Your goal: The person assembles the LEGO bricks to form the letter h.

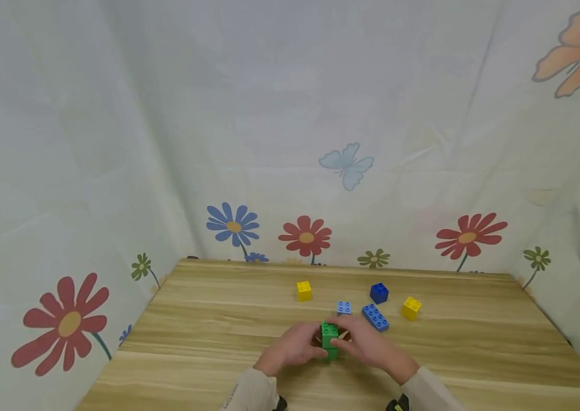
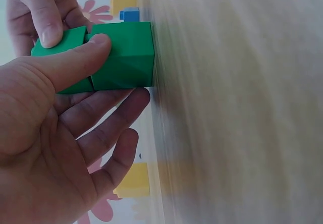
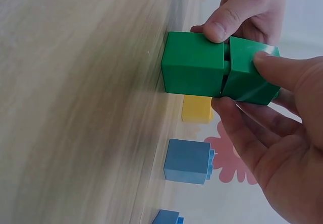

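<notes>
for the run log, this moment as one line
left hand: holds lower green block | right hand: holds upper green block | fit: tilted, gap showing

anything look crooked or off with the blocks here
Yes: the upper green block sits askew on the lower green block. The right wrist view shows an uneven, wedge-shaped gap between them, so it seems not fully pressed down. Nothing else stands out.

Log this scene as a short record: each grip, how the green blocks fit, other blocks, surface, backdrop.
Left grip: holds lower green block
Right grip: holds upper green block
Fit: upper tilted, gap showing
Other blocks: left yellow block, right yellow block, dark blue block, light blue block, long blue block
Surface: wood-grain table
Backdrop: pale flower-printed cloth
</notes>
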### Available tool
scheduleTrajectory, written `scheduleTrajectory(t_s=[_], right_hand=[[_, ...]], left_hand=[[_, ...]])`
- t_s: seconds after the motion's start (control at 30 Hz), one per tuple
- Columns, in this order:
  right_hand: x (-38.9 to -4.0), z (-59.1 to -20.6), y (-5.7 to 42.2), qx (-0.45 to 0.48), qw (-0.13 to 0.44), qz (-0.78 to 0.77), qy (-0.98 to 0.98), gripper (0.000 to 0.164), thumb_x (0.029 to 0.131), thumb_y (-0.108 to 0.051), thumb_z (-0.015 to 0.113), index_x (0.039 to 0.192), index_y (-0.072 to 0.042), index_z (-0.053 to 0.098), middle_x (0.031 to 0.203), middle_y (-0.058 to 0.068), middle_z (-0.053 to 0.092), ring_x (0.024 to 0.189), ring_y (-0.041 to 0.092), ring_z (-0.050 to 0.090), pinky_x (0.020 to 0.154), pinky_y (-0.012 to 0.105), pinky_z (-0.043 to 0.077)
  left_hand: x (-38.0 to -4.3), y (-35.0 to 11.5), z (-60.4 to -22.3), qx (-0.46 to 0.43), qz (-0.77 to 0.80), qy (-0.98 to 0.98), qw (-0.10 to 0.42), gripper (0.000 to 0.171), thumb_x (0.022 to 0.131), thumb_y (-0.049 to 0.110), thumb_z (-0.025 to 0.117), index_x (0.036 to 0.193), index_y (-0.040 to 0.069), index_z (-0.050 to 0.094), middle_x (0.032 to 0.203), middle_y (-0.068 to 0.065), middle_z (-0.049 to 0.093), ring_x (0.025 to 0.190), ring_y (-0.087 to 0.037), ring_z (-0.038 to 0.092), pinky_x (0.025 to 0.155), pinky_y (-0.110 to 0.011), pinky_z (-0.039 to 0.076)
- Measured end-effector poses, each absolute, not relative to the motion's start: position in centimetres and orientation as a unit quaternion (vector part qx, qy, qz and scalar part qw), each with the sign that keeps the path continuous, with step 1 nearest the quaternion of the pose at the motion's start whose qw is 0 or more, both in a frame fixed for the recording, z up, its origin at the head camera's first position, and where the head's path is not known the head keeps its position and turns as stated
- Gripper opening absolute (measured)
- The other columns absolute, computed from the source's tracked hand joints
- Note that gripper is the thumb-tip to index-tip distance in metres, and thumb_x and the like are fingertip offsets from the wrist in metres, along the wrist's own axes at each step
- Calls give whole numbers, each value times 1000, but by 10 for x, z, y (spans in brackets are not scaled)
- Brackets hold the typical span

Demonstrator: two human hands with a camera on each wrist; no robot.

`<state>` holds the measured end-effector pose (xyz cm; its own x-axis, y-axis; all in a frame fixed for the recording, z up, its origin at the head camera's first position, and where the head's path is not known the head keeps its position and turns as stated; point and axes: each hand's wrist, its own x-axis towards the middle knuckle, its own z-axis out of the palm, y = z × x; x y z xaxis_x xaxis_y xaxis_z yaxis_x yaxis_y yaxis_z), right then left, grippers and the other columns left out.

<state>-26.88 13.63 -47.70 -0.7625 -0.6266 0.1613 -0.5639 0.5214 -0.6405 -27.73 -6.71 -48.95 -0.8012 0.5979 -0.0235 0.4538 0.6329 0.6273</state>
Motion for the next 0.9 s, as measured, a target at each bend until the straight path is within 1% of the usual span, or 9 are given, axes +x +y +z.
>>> scheduleTrajectory(t_s=[0.13,0.3,0.5,0.67,0.9], right_hand=[[-268,-477,136,-343,37,-343,873,39,88,-13,68,125,-7,57,110,1,61,93,11,58,75,25,51],[-267,-478,135,-343,30,-341,875,40,85,-10,70,123,-8,57,110,0,61,93,11,58,75,24,51],[-265,-476,134,-345,25,-343,873,40,84,-8,71,122,-8,58,111,1,61,95,11,58,77,23,50],[-265,-474,134,-342,26,-339,876,39,85,-10,71,122,-9,58,110,-1,61,95,11,58,77,23,50],[-266,-476,134,-344,26,-332,878,38,85,-11,71,121,-10,58,109,-3,61,94,10,57,77,24,50]], left_hand=[[-276,-67,-489,293,320,893,116,29,83,17,74,109,17,62,96,11,63,87,-5,59,77,-22,48],[-274,-67,-488,296,323,892,114,29,83,17,74,110,17,62,96,11,63,88,-6,60,77,-22,47],[-274,-67,-487,296,318,894,107,31,83,17,74,112,15,62,97,9,64,87,-5,60,76,-22,48],[-276,-67,-489,300,323,891,108,30,83,17,74,111,14,62,96,9,64,86,-6,60,76,-21,48],[-277,-68,-489,280,356,880,144,28,85,22,72,111,17,63,94,13,63,84,-2,58,75,-23,48]])
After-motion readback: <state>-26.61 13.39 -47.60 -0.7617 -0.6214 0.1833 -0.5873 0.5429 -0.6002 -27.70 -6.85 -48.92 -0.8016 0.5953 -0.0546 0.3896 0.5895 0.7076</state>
